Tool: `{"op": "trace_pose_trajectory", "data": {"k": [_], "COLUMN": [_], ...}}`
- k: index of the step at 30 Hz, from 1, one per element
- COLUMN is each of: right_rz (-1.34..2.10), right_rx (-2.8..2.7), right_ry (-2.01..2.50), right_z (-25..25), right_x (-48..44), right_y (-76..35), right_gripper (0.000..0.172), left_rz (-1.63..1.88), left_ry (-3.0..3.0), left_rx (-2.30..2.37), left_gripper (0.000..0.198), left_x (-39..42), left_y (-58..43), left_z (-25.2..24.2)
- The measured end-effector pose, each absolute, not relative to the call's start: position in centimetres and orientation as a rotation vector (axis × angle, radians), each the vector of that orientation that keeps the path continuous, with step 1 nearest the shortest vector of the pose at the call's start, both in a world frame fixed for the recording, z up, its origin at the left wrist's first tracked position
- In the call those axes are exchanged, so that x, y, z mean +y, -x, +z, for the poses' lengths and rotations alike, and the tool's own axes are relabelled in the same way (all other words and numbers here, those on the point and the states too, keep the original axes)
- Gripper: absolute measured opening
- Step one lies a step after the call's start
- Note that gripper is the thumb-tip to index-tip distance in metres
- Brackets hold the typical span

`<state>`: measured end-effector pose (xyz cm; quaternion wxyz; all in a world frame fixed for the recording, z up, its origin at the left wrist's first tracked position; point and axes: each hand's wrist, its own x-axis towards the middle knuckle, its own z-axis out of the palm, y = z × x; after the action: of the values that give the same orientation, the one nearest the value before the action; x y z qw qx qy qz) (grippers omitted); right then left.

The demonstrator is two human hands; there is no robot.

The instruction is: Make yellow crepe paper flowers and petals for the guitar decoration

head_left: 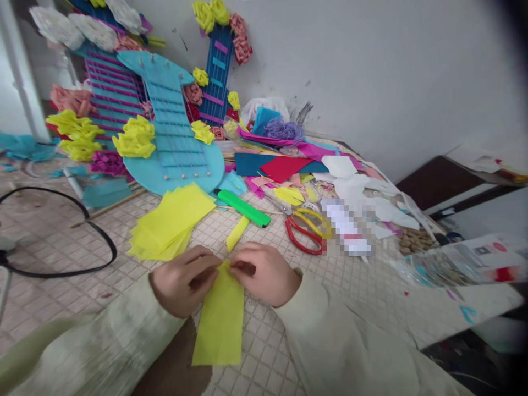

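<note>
A strip of yellow crepe paper (220, 324) hangs down over the table's near edge area, its top end between my two hands. My left hand (185, 280) pinches the upper left corner of the strip. On the upper right corner, the fingers of my right hand (266, 272) are closed. Just beyond my left hand lies a fanned stack of yellow paper sheets (175, 217). A green utility knife (243, 208) rests past my fingertips, with a narrow folded yellow piece (237, 233) beside it. Scissors with red and yellow handles (305, 234) lie to the right.
Blue cardboard guitars (173, 132) with paper flowers (134, 137) lean at the back left. Coloured paper scraps (284, 168), purple yarn (284, 131) and white paper (350, 192) cover the back. A black cable loop (111, 242) lies left. Brown nuts or pebbles (414, 242) sit right.
</note>
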<state>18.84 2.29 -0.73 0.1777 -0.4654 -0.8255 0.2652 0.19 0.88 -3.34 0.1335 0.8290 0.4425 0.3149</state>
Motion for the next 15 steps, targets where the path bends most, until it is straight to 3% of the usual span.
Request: {"op": "trace_pose_trajectory", "data": {"k": [7, 15], "right_rz": [0.680, 0.550], "right_rx": [-2.404, -2.438], "right_ry": [1.199, 1.200], "right_z": [-0.7, -1.1], "right_x": [1.9, 1.7], "right_y": [-19.4, -19.5], "right_gripper": [0.017, 0.015], "left_rz": [1.017, 1.045], "left_ry": [-2.691, -2.710], "left_rx": [1.031, 0.866], "left_gripper": [0.022, 0.026], "left_x": [0.4, 0.4], "left_y": [0.1, 0.9], "left_z": [-3.5, -3.8]}}
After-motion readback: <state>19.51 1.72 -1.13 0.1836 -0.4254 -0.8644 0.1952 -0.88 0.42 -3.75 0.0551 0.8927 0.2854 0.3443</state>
